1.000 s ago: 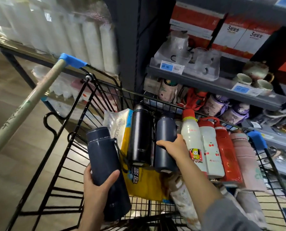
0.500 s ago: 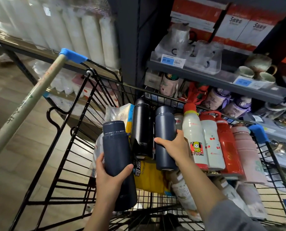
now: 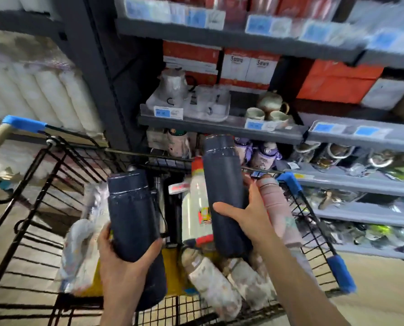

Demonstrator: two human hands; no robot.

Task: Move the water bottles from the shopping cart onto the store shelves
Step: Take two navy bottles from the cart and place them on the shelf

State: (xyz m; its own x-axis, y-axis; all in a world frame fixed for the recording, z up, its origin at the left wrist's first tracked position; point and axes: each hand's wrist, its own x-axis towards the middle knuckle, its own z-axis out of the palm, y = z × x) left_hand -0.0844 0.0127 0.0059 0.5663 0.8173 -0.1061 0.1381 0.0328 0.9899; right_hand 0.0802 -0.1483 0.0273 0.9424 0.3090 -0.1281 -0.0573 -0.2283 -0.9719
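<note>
Head cam, looking down into the cart [image 3: 43,184] parked right against the shelves [image 3: 219,127]. Left hand [image 3: 123,267] has its grip wrapped around the lower half of a dark navy bottle [image 3: 132,215], held upright over the cart's middle. Right hand [image 3: 252,217] grips a second navy bottle [image 3: 227,196] from its right side, thumb across the front — this one is lifted higher, its cap up level with the lower shelf's front edge, slightly tilted.

Still in the cart: a white bottle [image 3: 195,208] with a red cap between the two navy ones, a pink bottle [image 3: 278,208] just beside the right hand, and a couple of pale patterned bottles [image 3: 212,285] lying down at the bottom. Something yellow under them, too blurry to tell what.

Shelves hold cups [image 3: 255,112], a teapot [image 3: 271,102] and orange boxes [image 3: 337,81] — lots of motion blur there.
</note>
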